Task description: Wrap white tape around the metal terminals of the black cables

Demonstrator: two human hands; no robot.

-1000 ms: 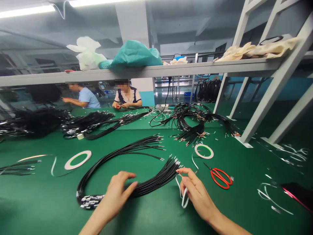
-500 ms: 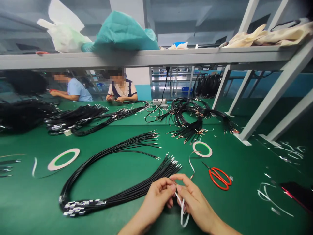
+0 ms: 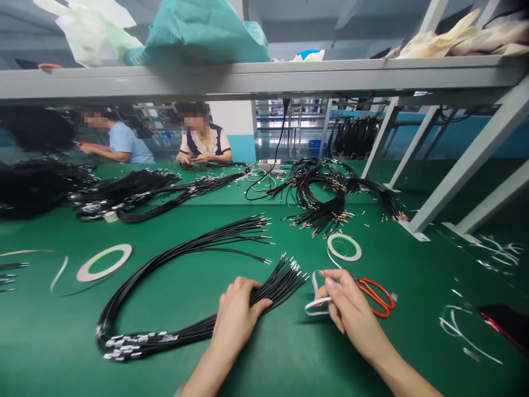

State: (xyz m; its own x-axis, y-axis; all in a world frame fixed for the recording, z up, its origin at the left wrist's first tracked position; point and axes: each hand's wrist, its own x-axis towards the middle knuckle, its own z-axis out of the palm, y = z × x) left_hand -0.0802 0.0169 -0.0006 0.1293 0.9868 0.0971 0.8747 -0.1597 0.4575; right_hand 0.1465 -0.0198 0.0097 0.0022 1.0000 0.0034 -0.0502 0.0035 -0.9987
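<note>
A bundle of black cables (image 3: 124, 298) lies in a sideways U on the green table, its bare silvery ends pointing right. My left hand (image 3: 237, 314) is closed over the lower arm of this bundle, close to the ends, thumb on the near side. Pinched in my right hand (image 3: 347, 300) is a looped strip of narrow white tape (image 3: 311, 309), right of the cable ends. Red-handled scissors (image 3: 378, 298) lie just beyond that hand, which hides their blades. Behind it rests a flat tape roll (image 3: 360, 253) with a green inner ring and a loose tail.
Another tape roll (image 3: 85, 271) lies on the left. More black cable bundles (image 3: 320, 190) stretch along the back. Tape scraps (image 3: 452, 328) and a dark red-edged object (image 3: 502, 325) lie at right. A grey shelf (image 3: 248, 80) crosses overhead; two people sit beyond the table.
My hands, together over the white tape before, are now apart. My left hand has moved left onto the cable bundle; my right hand has carried the tape strip right and away. The view has tilted slightly.
</note>
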